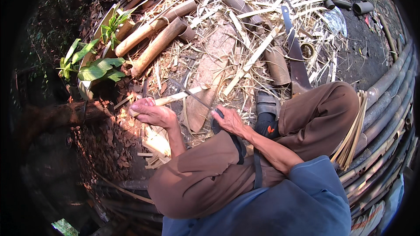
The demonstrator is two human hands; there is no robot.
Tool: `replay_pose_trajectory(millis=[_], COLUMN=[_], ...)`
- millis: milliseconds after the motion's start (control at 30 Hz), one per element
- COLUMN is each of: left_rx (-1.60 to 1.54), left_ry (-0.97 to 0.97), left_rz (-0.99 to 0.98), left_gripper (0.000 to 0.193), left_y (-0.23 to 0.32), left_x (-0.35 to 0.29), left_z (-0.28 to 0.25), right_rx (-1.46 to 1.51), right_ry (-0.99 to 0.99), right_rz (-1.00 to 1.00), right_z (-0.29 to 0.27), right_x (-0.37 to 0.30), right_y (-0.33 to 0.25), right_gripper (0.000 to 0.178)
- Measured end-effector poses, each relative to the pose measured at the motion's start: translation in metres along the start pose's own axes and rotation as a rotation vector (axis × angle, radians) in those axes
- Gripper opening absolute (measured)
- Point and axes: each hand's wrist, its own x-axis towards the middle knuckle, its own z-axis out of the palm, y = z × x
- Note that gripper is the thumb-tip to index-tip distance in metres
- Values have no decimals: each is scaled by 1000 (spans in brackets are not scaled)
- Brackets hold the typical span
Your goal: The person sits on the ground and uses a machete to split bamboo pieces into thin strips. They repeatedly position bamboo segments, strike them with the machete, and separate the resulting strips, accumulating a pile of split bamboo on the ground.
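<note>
My left hand (154, 113) is closed around one end of a pale bamboo strip (173, 98), which points away to the right. My right hand (232, 122) grips the dark handle of a knife (200, 100). Its long, thin blade slants up to the left and crosses the strip near the strip's far end; whether it touches there I cannot tell. Beyond the knife, a worn wooden board (214, 65) lies on the ground. A bundle of split bamboo pieces (157, 142) rests below my left hand, beside my knee.
A saw (297, 63) leans past my right foot, next to a bamboo tube (276, 63). Thick bamboo lengths (159, 46) lie at the far left near green leaves (98, 67). Shavings (245, 22) litter the ground. Long poles (385, 91) and thin strips (352, 135) line my right side.
</note>
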Motion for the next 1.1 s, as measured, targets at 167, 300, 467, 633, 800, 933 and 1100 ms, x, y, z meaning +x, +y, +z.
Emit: replay_pose_trajectory(millis=[167,300,467,633,800,933,1100], left_rx=[0,45,105,-256,11,-49,-80], left_ry=[-45,61,-93,-184,-206,-180,-345], left_rz=[-4,-109,4,45,102,-27,18], left_gripper=[40,45,45,54,51,47,40], left_y=[5,1,-3,-44,-32,-37,-51], left_x=[0,3,11,31,21,21,14], left_z=[1,16,7,-12,-10,-9,-12], right_rx=[-30,0,-14,9,31,51,62], right_ry=[101,12,150,18,99,80,253], right_rz=[132,120,90,304,266,286,333], right_z=[12,-7,-4,-6,-6,-17,-31], right_x=[19,-6,-23,-19,-22,-20,-6], right_y=[43,27,51,60,66,62,55], right_gripper=[43,44,49,56,56,59,59])
